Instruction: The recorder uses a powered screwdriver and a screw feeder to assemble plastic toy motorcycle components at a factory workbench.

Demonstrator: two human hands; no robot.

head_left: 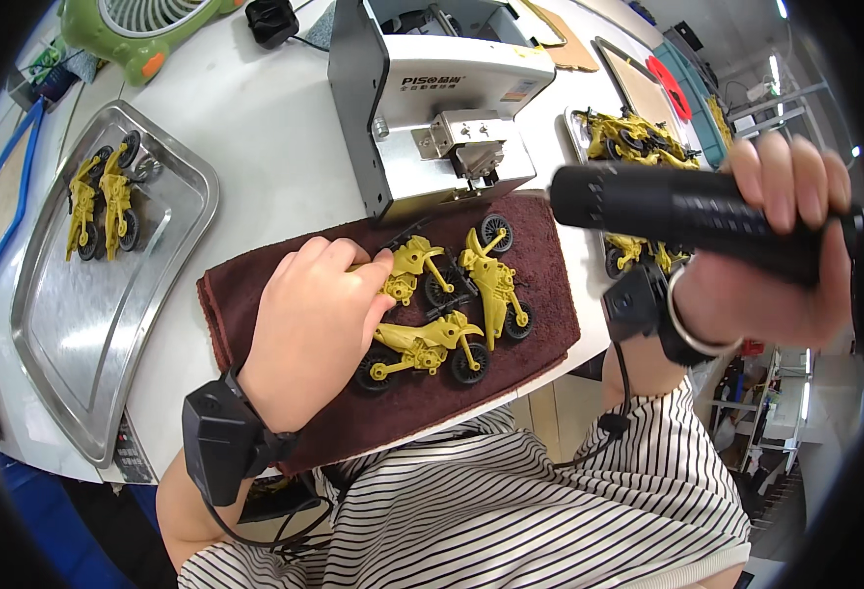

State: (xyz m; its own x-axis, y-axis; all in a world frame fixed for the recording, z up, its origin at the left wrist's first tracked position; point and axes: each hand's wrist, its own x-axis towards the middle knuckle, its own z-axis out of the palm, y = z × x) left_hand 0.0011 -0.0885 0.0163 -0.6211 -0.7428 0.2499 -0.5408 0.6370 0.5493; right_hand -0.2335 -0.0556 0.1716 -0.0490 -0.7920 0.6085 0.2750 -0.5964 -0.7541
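Observation:
My left hand [314,299] is closed on a yellow toy motorcycle [411,265] on the brown cloth, fingers and thumb over its rear part, which they hide. Two more yellow toy motorcycles with black wheels lie beside it: one [492,280] to the right, another [430,344] nearer to me. Raised above the table's right side, my right hand [781,226] is wrapped round a black electric screwdriver [668,196]. The tool lies roughly level, its thick end pointing left. Its far right end is partly hidden by the hand, and I cannot make out a bit.
A grey metal screw-feeding machine [452,128] stands just behind the brown cloth [393,422]. At left, a steel tray [44,324] bears two yellow toy motorcycles [115,201]. More yellow toy motorcycles [638,137] fill a tray at right. A green fan [147,25] sits far left.

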